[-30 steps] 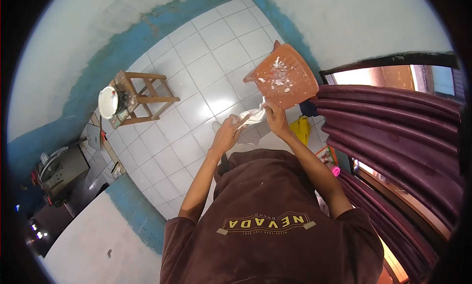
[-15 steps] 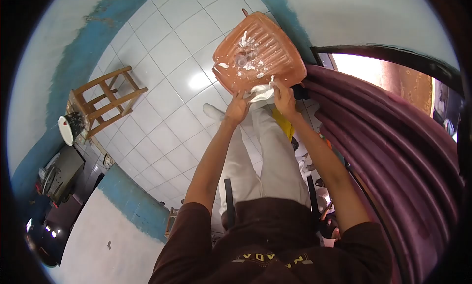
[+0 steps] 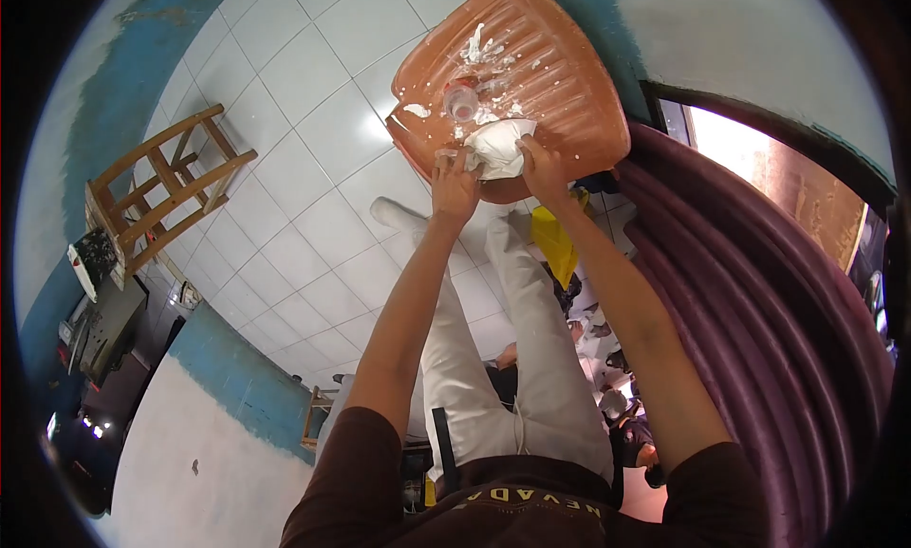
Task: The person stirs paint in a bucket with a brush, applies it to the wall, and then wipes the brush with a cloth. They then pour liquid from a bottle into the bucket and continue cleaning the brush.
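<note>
Both hands grip a crumpled white plastic bag (image 3: 501, 148), held over the near edge of an orange-brown plastic chair (image 3: 560, 83). My left hand (image 3: 455, 183) pinches the bag's left end, where a translucent fold shows. On the right side, the fingers of my right hand (image 3: 544, 171) are closed on the bag's edge. What is inside the bag cannot be made out. A clear plastic cup (image 3: 462, 103) stands on the ribbed seat, just beyond the bag. White paste-like splatters (image 3: 474, 45) lie around the cup.
A wooden stool (image 3: 171, 183) is at the left, with a paint-marked bucket (image 3: 85, 263) beside it. A purple curtain (image 3: 750, 292) hangs along the right. Something yellow (image 3: 555, 244) is by my right leg. Other people (image 3: 631, 434) are at the lower right.
The chair appears larger and closer in view. The white bag has moved from the chair's front edge to over the seat, spreading wider between my hands.
</note>
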The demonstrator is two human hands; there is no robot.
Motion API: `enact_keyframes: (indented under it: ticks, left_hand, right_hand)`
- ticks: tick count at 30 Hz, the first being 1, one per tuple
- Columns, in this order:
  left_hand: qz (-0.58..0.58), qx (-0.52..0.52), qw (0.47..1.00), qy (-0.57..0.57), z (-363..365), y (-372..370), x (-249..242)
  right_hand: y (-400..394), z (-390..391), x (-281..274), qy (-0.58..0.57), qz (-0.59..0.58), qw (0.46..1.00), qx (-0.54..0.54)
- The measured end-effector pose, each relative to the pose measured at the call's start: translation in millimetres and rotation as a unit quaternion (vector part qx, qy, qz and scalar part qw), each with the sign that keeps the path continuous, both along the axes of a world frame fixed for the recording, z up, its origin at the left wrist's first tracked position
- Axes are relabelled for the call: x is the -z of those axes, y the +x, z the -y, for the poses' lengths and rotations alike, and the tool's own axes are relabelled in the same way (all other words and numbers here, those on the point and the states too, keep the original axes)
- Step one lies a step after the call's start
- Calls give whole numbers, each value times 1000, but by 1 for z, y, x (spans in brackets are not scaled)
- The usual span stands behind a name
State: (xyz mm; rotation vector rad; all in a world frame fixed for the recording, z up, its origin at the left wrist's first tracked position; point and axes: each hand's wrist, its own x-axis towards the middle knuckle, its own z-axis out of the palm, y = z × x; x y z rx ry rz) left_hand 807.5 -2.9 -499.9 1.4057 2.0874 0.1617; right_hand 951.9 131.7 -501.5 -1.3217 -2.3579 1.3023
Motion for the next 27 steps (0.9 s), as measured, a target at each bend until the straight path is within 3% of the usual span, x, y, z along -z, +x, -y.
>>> enact_keyframes:
  ticks: [5, 11, 13, 17, 20, 22, 27]
  left_hand:
    - [6, -50, 999, -5, -7, 2, -11]
    - [52, -48, 997, 13, 2, -11, -11]
    - [70, -55, 996, 31, 5, -16, -14]
    - [98, -74, 989, 86, 12, -28, -17]
    - [116, -99, 985, 85, 12, -40, -25]
    - [99, -103, 983, 117, 9, -50, -28]
    - [95, -150, 970, 166, 0, -72, -36]
  right_hand:
    - [-1, 8, 15, -18, 45, 997, -57]
    - [-11, 13, 8, 61, 102, 989, -88]
    - [-11, 12, 5, 146, 126, 976, -96]
    - [-16, 10, -4, 159, 150, 973, -75]
    - [-34, 2, -18, 133, 94, 985, -64]
    - [-59, -7, -28, 105, -49, 993, -31]
    - [-101, -24, -40, 38, -45, 996, -66]
